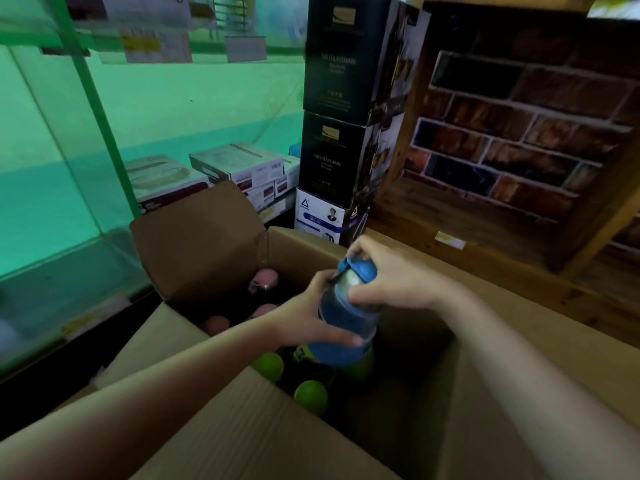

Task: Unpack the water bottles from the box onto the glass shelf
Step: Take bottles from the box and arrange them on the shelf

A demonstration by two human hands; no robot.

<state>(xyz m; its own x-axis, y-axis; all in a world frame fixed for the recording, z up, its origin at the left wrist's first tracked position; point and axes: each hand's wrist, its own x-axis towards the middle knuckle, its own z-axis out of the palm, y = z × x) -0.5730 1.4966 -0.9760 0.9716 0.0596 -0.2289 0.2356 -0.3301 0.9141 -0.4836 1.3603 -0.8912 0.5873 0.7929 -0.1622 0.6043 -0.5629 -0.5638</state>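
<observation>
We have the translucent blue plastic water bottle with its blue cap [348, 313] upright over the open brown cardboard box [194, 244], our left hand [311, 320] wrapped around its body from the left and our right hand [388, 275] clasped over the cap end. The green-tinted glass shelf [65, 268] lies well off to the left of the box, on the left hand's side. We judge the bottle must travel leftward, kept upright along its long axis, clearing the raised flap; green-capped [310, 396] and pink-capped bottles [265, 278] wait below.
</observation>
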